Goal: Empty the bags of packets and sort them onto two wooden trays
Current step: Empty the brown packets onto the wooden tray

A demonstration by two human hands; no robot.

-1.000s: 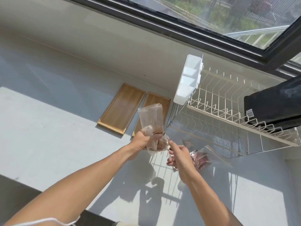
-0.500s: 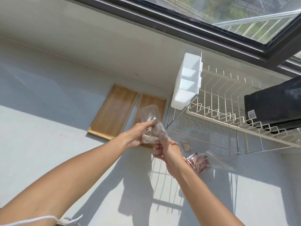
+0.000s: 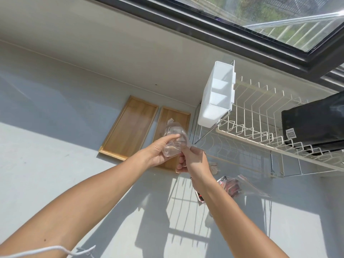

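My left hand (image 3: pixel 158 152) grips a clear plastic bag (image 3: pixel 174 141) held above the right wooden tray (image 3: pixel 172 118). My right hand (image 3: pixel 193 161) pinches the same bag at its lower right edge; whatever is in the bag is hidden by my fingers. The left wooden tray (image 3: pixel 130 131) lies bare beside the right one, against the wall. A second clear bag with red packets (image 3: pixel 232 185) lies on the counter right of my right wrist. A small pale packet (image 3: pixel 214 167) rests under the rack.
A white wire dish rack (image 3: pixel 260 116) stands at the right with a white cutlery holder (image 3: pixel 217 95) on its left end and a black object (image 3: pixel 314 123) on top. The grey counter (image 3: pixel 46 164) runs to the left; a window is above.
Both hands carried the clear bag up and over the right tray. The bag is more crumpled between my fingers, and my right hand now holds its lower edge.
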